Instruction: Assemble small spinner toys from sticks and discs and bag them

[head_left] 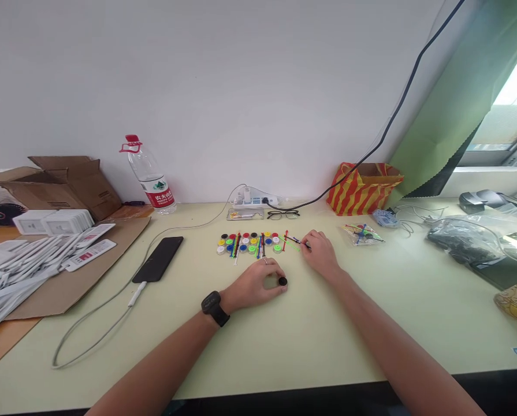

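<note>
Head view suggested work partway: coloured discs (243, 249) and thin sticks (262, 242) lay grouped on the table (258, 352), a black disc (283, 281) seemingly left outstanding. The left hand (256, 283) pinched that disc at its fingertips; the right hand (321, 254) met a dark stick (293, 239), grip unclear from where I stood.

Black wristwatch (212, 304), slim finger ring (266, 262)

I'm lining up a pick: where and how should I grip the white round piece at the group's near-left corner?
Take the white round piece by its rim, probably from above and the near left: it lies on the table, with no piece at its left or near side, a yellow piece behind it and a blue piece to its right.
</note>
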### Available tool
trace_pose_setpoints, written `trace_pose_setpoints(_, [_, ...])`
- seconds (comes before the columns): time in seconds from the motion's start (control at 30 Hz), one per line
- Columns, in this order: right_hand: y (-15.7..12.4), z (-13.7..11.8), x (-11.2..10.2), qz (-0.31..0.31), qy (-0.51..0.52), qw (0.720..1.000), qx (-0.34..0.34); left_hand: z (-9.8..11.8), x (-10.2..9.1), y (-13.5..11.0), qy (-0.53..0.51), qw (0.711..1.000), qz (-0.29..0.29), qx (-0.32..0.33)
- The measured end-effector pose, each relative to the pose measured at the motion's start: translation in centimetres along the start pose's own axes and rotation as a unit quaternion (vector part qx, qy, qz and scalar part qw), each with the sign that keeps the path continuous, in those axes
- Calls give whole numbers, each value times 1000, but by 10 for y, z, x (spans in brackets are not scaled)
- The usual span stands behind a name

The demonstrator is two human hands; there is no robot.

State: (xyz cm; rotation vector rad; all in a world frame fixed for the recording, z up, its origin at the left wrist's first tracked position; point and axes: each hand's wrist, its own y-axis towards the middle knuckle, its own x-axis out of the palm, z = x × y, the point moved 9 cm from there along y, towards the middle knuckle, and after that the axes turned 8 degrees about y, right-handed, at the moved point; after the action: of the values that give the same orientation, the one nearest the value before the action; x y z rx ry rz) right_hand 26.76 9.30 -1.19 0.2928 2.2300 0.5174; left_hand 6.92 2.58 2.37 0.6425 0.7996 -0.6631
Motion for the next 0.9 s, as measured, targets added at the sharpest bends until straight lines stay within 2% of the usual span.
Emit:
trace_pose_setpoints(0.1, [3, 0, -7, 5, 44, 999, 13, 0, 1, -1, -7, 1000, -14, 8])
trace_pose_setpoints(0.17, [4, -4, -17, -1, 75, 997, 19, 0, -3, -2, -10, 1000, -1, 11])
trace_pose_setpoints(0.27, [0, -14, -26, -59, 175, 982, 39, -2, -25, -5, -2, 995, 102, 0])
trace_pose_setpoints(0.33, [-11, -26, -17, -161, 311, 933, 83, -3, -43, -9, 8, 983, 184, -12])
trace_pose_setpoints(0.4, [-29, -42, -4, -265, 402, 868, 122, -3, -50, -11, 14, 978, 208, -13])
trace_pose_setpoints(0.47, [-47, -54, 7, -326, 439, 824, 149, -3, -44, -9, 10, 985, 170, -4])
trace_pose_setpoints(0.57, [-63, -59, 21, -356, 446, 802, 175, -1, -25, -5, 0, 997, 79, 17])
trace_pose_setpoints(0.7, [-69, -55, 29, -348, 439, 805, 193, 2, -9, -4, -6, 999, 22, 31])
trace_pose_setpoints(0.9, [-68, -57, 29, -318, 431, 822, 195, 3, -6, -4, 12, 999, 27, 33])
